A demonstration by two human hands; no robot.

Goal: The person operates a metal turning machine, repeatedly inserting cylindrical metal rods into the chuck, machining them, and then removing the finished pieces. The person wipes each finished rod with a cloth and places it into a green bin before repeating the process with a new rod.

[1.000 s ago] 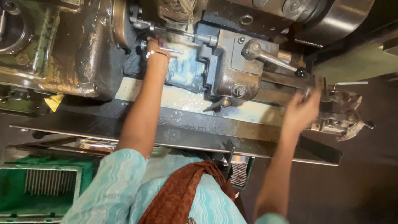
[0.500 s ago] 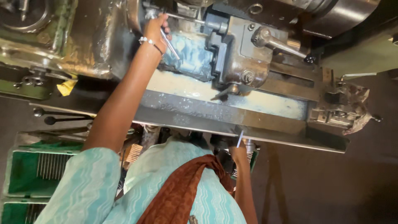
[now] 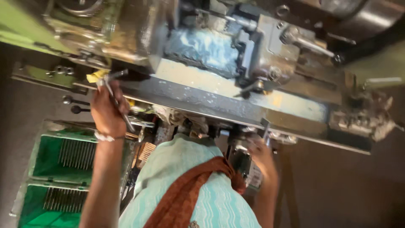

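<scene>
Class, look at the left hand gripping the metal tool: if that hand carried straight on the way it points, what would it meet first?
Probably the yellow rag at the edge of the lathe bed, just beyond the left hand and its metal tool; depth is unclear.

Dim, motion-blurred, glare on metal

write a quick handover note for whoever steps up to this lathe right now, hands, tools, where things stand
Left hand: closed around a metal wrench, held near the front edge of the machine bed, beside a yellow rag.
Right hand: at a small lever under the front rail; the picture is blurred, so the grip cannot be told.
Machine: carriage sits mid-bed, with a whitish wet film on the bed.
Green crates stand at lower left.
Done: wrench is in hand, off the machine.
Left: wrench is not yet put down.
</scene>
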